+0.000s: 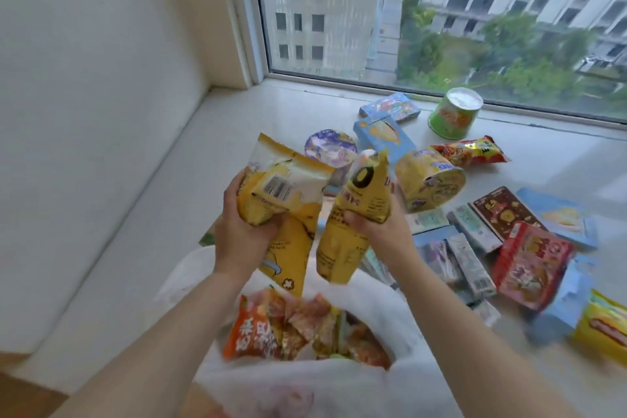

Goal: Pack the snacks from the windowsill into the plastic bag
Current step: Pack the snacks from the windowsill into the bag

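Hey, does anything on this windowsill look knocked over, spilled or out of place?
Two cups are not upright: the yellow cup lies on its side among the boxes, and the green cup by the window stands upside down, slightly tilted. Nothing looks spilled or torn. The rest is a loose scatter of packets.

White plastic bag (369, 380) sits open at 6 o'clock, its mouth showing orange and red packets (271, 326) inside. Above its opening, two yellow packets are held up: one (281, 193) at centre-left, one (356, 214) at centre-right, both crumpled and tilted. On the sill (237, 119), from 1 to 4 o'clock, lie loose snacks: a green cup (453, 117), a yellow tub (429, 178) on its side, a red packet (471, 151), blue boxes (383, 136), a pink pack (532, 263).
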`<state>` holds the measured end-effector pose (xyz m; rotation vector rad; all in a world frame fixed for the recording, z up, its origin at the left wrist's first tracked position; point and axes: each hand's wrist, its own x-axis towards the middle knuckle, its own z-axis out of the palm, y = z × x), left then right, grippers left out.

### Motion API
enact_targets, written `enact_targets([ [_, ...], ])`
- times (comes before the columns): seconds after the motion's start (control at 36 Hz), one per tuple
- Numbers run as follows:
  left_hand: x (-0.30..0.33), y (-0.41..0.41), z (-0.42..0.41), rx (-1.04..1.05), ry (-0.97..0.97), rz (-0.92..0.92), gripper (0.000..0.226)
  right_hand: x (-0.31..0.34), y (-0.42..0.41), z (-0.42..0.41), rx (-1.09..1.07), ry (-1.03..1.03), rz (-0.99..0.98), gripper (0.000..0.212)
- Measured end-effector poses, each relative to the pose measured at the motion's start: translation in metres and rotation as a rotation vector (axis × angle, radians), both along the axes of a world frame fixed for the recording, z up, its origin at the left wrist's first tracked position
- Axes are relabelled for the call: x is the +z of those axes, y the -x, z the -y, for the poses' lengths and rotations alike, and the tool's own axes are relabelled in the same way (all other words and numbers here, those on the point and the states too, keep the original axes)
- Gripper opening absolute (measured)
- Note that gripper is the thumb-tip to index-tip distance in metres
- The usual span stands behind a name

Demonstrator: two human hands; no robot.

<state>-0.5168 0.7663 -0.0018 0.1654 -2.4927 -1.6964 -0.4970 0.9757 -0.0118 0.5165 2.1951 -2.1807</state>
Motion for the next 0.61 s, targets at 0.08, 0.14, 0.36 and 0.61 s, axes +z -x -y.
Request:
enact_targets([
  [0.08,-0.024,-0.041,0.024,-0.010,-0.022,0.011,0.086,-0.024,-0.040,0.011,0.052,0.019,0.064,0.047],
  [0.14,-0.042,-0.061,0.034,-0.024,0.000,0.010,0.089,-0.040,-0.063,0.020,0.054,-0.075,0.094,0.045],
  [0.36,-0.092,-0.082,0.061,-0.307,0.533,-0.097,0.091,-0.071,-0.106,0.039,0.093,-0.555,0.226,0.052],
  [0.61,-0.113,-0.092,0.116,-0.854,0.861,-0.398,0.089,-0.076,-0.116,0.035,0.220,-1.091,0.214,0.054],
])
